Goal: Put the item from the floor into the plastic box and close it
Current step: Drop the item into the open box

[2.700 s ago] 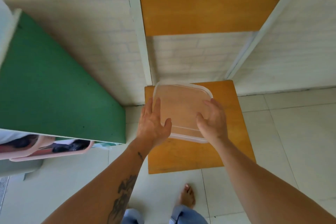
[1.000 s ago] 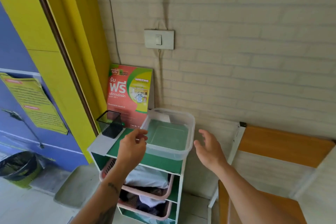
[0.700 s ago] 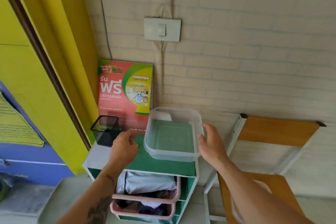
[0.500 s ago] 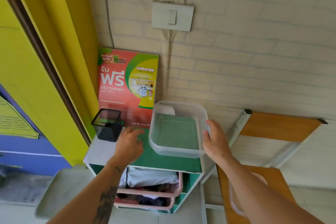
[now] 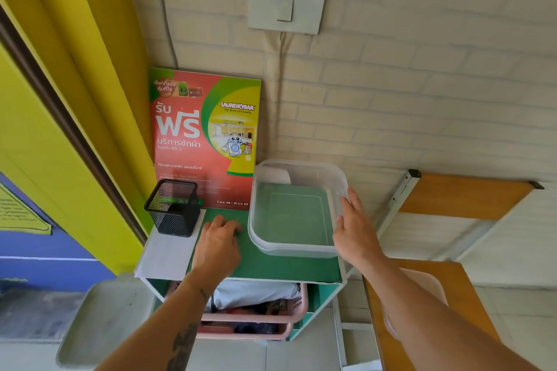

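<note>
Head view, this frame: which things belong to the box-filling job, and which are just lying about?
Job:
plastic box, open on the green shelf top
lid on the wooden chair
right hand at the box's rim
left hand resting on the shelf

Lying about:
mesh pen holder
laundry poster
pink baskets
light switch
</note>
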Demonstrator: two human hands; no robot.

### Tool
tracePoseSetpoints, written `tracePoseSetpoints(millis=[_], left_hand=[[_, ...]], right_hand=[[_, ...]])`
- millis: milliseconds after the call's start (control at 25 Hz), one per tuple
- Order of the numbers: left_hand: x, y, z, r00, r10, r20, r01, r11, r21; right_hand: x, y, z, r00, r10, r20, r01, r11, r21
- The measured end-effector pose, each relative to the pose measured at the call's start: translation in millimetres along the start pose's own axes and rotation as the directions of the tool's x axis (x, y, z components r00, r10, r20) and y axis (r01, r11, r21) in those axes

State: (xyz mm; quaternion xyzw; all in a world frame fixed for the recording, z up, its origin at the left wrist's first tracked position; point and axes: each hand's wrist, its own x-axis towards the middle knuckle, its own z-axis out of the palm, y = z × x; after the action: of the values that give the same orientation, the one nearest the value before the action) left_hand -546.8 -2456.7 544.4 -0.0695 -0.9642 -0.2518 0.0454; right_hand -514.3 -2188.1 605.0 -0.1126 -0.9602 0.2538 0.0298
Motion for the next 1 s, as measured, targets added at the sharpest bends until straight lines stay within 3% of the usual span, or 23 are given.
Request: tracePoseSetpoints(millis=[200, 360, 480, 600, 800, 1000], left_hand=[[6.6, 8.4, -10.9, 0.985, -0.163, -0.048, 0.147, 0.957, -0.251], [18.6, 35.1, -41.9, 0.959, -0.149, -0.242, 0.061, 0.94, -0.336], [32.2, 69.2, -60.1, 0.938, -0.047, -0.345, -0.085, 0.93, -0.357], [42.7, 103.4, -49.6, 0.968, 0.036, -0.248, -0.134, 0.911, -0.389], [51.2, 126.4, -14.0, 0.997, 0.044, 0.064, -0.02, 0.944, -0.33], [53.3, 135.5, -4.1, 0.991, 0.035, 0.131, 0.001, 0.963, -0.269]], right_hand=[[-1.6, -4.8, -3.3, 1.0, 0.01, 0.019, -0.009, 0.999, -0.046], [-3.0, -7.2, -6.0, 0.999, 0.019, 0.029, -0.017, 0.999, -0.048], [-3.7, -5.3, -6.1, 0.999, 0.008, 0.051, -0.006, 0.999, -0.036], [-2.8, -3.7, -6.4, 0.996, 0.022, 0.09, -0.021, 1.0, -0.014], [-0.3, 0.4, -4.1, 0.996, 0.027, 0.091, -0.026, 1.0, -0.009], [1.1, 2.8, -1.3, 0.996, 0.03, 0.084, -0.029, 1.0, -0.007]])
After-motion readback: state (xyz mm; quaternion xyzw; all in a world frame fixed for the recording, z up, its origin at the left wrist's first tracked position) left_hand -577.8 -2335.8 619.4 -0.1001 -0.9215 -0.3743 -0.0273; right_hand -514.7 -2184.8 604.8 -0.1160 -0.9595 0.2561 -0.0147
